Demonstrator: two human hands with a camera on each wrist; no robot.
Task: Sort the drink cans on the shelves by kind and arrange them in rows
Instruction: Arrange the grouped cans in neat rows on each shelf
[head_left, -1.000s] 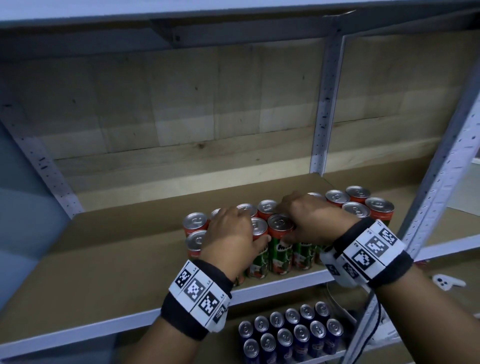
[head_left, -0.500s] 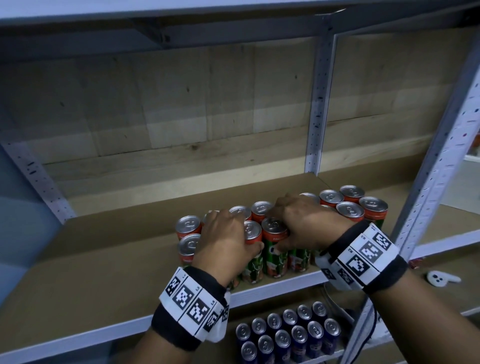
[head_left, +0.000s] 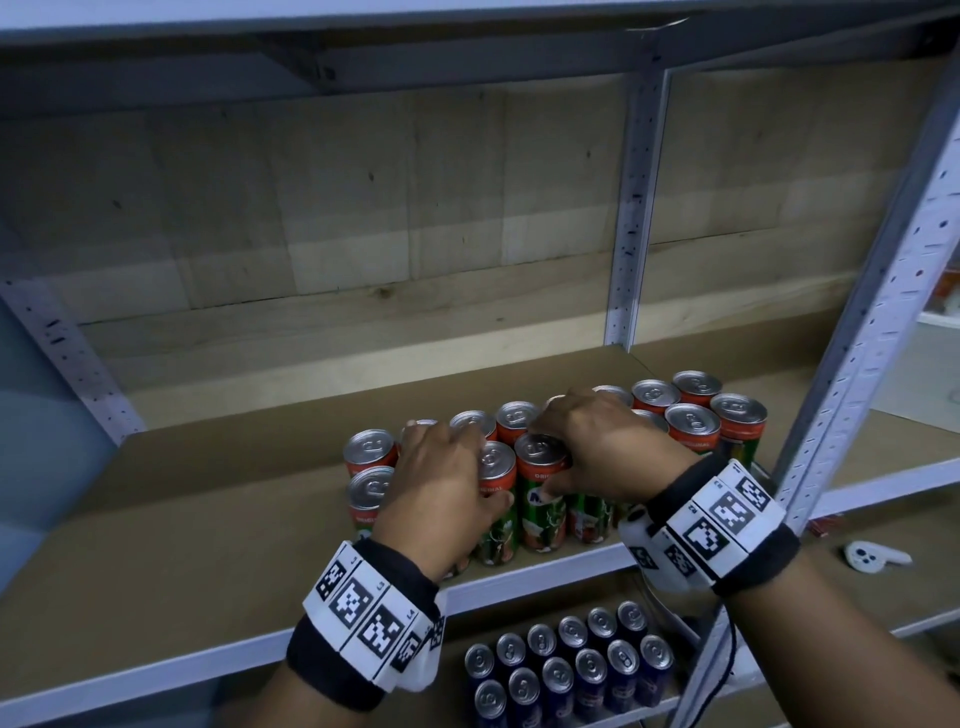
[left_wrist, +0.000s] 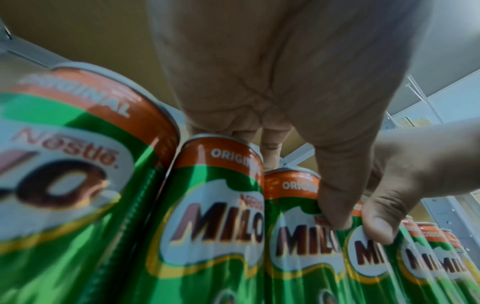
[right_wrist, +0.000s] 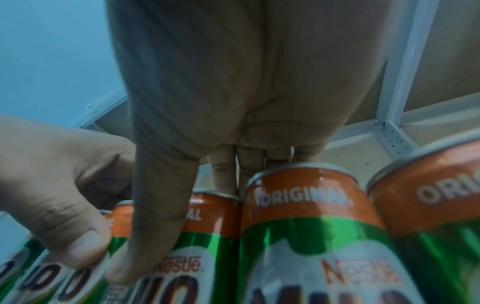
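Green and orange Milo cans (head_left: 691, 421) stand in two rows near the front of the middle shelf (head_left: 208, 519). My left hand (head_left: 447, 483) lies over the left part of the group, fingers behind the can tops. Its thumb (left_wrist: 335, 205) presses the front of a Milo can (left_wrist: 298, 236). My right hand (head_left: 587, 447) reaches over the neighbouring cans in the same way. Its thumb (right_wrist: 155, 226) lies on the front of a Milo can (right_wrist: 207, 236). Both hands grip cans in the middle of the front row, thumbs almost touching.
Several blue cans (head_left: 571, 670) stand in rows on the shelf below. A grey perforated upright (head_left: 883, 312) rises close to my right wrist, and another (head_left: 634, 234) stands at the back. A white object (head_left: 872, 556) lies lower right. Bare board stretches left of the cans.
Both hands keep their hold on the Milo cans. Only my view has drifted slightly.
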